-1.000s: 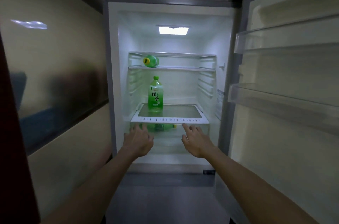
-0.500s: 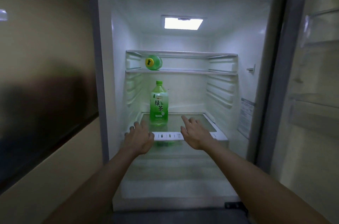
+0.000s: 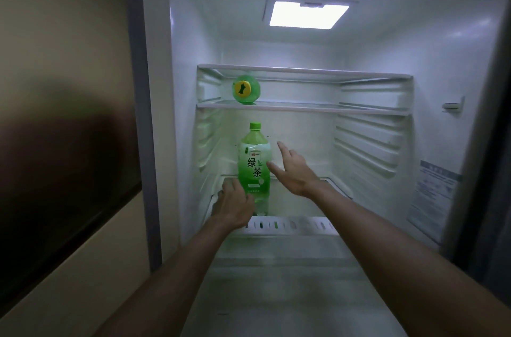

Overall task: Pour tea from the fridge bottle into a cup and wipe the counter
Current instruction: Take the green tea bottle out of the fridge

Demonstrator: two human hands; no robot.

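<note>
Tea bottle (image 3: 254, 168) upright on the fridge shelf (image 3: 304, 198). R hand (image 3: 293, 171) at its 3 o'clock, fingers splayed, empty. L hand (image 3: 235, 204) at 7 o'clock, fingers curled by base, grip unclear; prob. bracketing it for a lift.

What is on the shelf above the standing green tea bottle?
One green bottle lies on its side there, yellow end facing the camera. Its length behind that end is hidden.

Dim room; sole light is the fridge ceiling lamp (image 3: 308, 15), blown out white. Cool bluish cast inside, green tint around tea bottle (image 3: 254, 168). Left wall panel (image 3: 69, 143) murky, dark reflection. Forearms (image 3: 401, 253), shelf front (image 3: 290, 226) motion-blurred. Edges bend, wide-angle.
</note>
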